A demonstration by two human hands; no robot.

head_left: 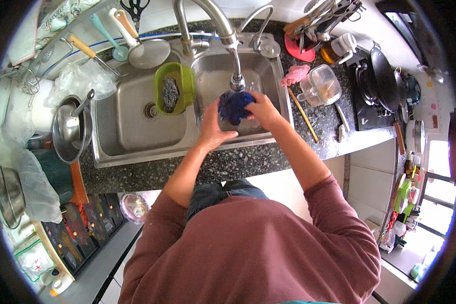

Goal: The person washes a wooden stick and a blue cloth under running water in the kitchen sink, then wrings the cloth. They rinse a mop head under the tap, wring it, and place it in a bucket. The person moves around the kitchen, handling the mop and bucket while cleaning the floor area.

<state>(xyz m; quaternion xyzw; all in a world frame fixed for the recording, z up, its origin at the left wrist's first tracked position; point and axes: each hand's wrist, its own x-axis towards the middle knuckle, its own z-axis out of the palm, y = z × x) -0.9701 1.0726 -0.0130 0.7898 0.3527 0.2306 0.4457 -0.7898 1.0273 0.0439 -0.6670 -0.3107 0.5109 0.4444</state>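
Note:
A dark blue object [235, 106], blurred so that its exact kind is unclear, is held between both hands right under the faucet spout [237, 81]. My right hand [264, 110] grips its right edge with bent fingers. On the other side, my left hand [214, 127] has its fingers against the left edge, the thumb stretched out below it. Both hands are over the right basin of the steel sink [266, 68]. A green plastic tub [192, 85] with a dark grey scouring pad [170, 95] in it stands on the divider, left of my hands.
Left of the sink stand a steel pan [60, 129] and a clear plastic bag [79, 81]. A strainer [150, 53] rests behind the left basin. At right lie a pink cloth [295, 75], a clear container [326, 85], a wooden stick [304, 116] and a stove with a wok [383, 81].

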